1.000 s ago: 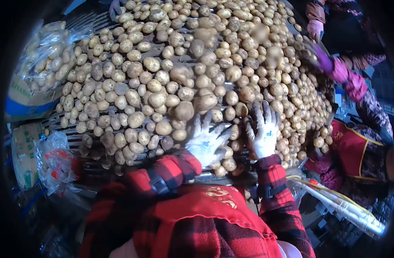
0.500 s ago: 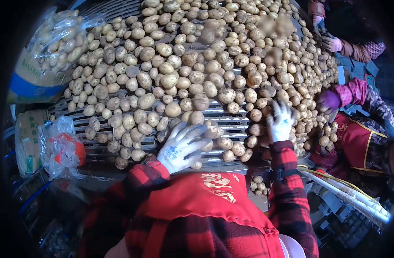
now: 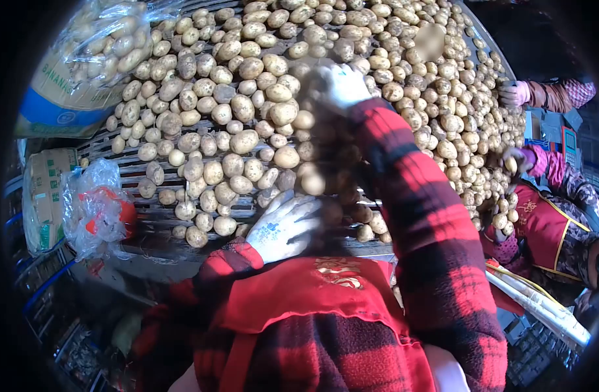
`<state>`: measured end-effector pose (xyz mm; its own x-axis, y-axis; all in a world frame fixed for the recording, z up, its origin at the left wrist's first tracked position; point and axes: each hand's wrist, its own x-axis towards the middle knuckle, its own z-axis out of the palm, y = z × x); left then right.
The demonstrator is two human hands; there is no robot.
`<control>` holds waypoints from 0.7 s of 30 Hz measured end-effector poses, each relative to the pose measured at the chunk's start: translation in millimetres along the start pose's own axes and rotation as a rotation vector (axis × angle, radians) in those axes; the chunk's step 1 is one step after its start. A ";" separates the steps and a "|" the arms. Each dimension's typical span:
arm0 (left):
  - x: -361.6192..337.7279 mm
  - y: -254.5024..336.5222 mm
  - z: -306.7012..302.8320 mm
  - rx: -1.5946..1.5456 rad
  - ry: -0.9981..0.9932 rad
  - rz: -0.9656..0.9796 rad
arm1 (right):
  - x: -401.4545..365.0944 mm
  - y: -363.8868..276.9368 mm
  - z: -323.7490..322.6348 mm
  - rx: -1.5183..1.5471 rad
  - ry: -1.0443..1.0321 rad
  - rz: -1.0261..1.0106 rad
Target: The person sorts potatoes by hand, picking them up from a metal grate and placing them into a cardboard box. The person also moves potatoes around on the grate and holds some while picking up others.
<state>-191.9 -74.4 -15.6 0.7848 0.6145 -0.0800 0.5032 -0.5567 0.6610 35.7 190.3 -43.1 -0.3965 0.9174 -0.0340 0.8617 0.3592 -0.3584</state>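
Many potatoes [image 3: 244, 142] lie spread over a slatted metal table [image 3: 152, 221]. My left hand [image 3: 281, 230], in a white glove with blue marks, rests low near the table's front edge. Its fingers are stretched out against potatoes, and nothing shows in its grasp. My right hand [image 3: 346, 86], also gloved in white, reaches far across the middle of the potatoes. Motion smears its fingers, and I cannot see whether they hold anything. The right sleeve hides part of the table beneath it.
At the upper left is a banana box [image 3: 70, 98] with potatoes under clear plastic. Below it stand a cardboard box [image 3: 51, 186] and a plastic bag [image 3: 93, 219] with something red inside. Co-workers' hands [image 3: 515, 93] are along the right side. A white pole [image 3: 541, 306] slants at the lower right.
My right hand has moved up and left, deeper into the potatoes. My left hand stays near the front edge, its fingers less spread. The co-workers' hands at the right have shifted.
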 end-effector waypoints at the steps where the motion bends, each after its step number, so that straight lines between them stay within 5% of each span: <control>1: -0.1 1.0 -4.6 -0.025 0.010 0.005 | -21.8 5.9 0.1 -0.009 0.118 -0.080; 3: 3.4 2.4 -13.7 -0.079 0.038 0.013 | -60.1 6.1 -26.3 -0.091 0.157 -0.163; 5: 2.7 -1.9 -18.7 -0.215 0.096 -0.046 | -112.6 6.8 -50.5 -0.110 0.059 -0.035; 7: 4.0 -10.2 -21.6 -0.337 0.159 -0.096 | -173.7 34.3 -33.9 0.083 0.270 0.151; 12: 51.0 -35.5 -76.0 -0.040 0.430 -0.034 | -292.5 78.2 -27.9 -0.205 0.337 0.486; 15: 92.4 -61.5 -100.4 0.231 0.529 -0.073 | -279.7 49.2 -44.2 -0.456 0.448 0.399; 17: 119.8 -88.2 -102.3 0.376 0.593 -0.167 | -247.1 22.9 -44.8 -0.302 0.478 0.318; 21: 138.1 -107.7 -89.7 0.573 0.350 -0.208 | -158.7 2.1 -30.1 -0.163 0.502 0.093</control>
<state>-170.1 120.6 -31.0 0.5373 0.8306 0.1463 0.8171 -0.5556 0.1534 109.9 50.6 -10.4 -0.1499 0.9014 0.4063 0.9399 0.2574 -0.2243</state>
